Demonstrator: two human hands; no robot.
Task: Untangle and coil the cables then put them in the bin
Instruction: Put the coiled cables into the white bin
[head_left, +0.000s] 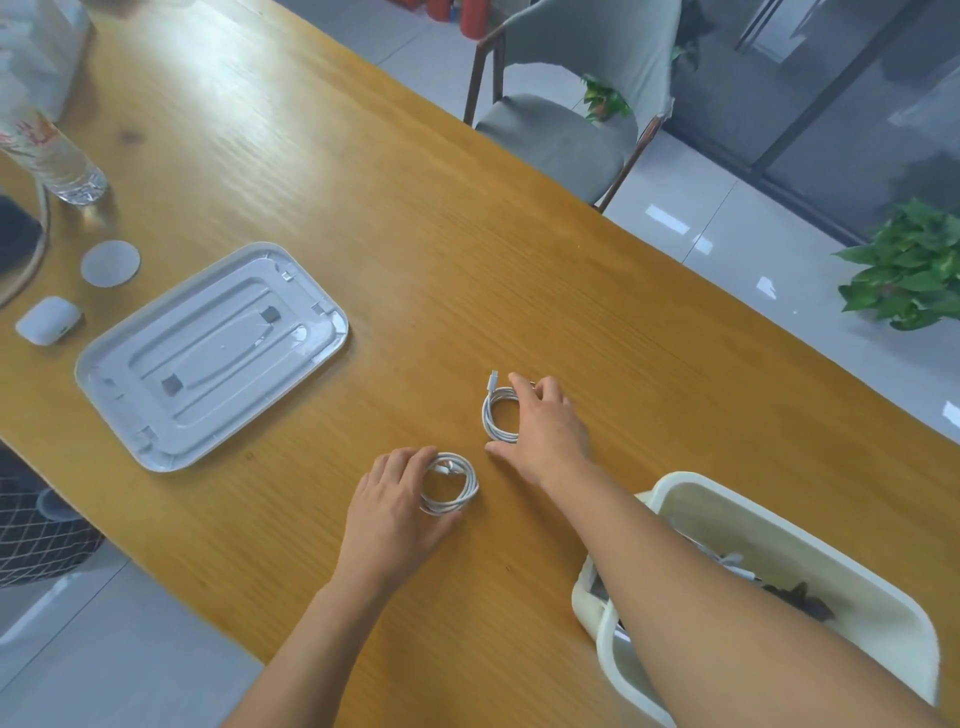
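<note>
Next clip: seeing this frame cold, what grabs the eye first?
Two small white cable coils sit mid-table on the wooden table, one under each hand: the left hand curls round the nearer coil, the right hand reaches round the farther coil. The cream bin stands at the near right under the right forearm, and a grey lid lies upside down at left.

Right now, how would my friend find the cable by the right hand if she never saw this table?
Start at the cream bin at the wooden table's near right edge. Just beyond it two white cable coils lie side by side. Hers is the farther coil, under the right hand, with its plug end sticking out away from the person; the nearer coil sits by the left hand.
</note>
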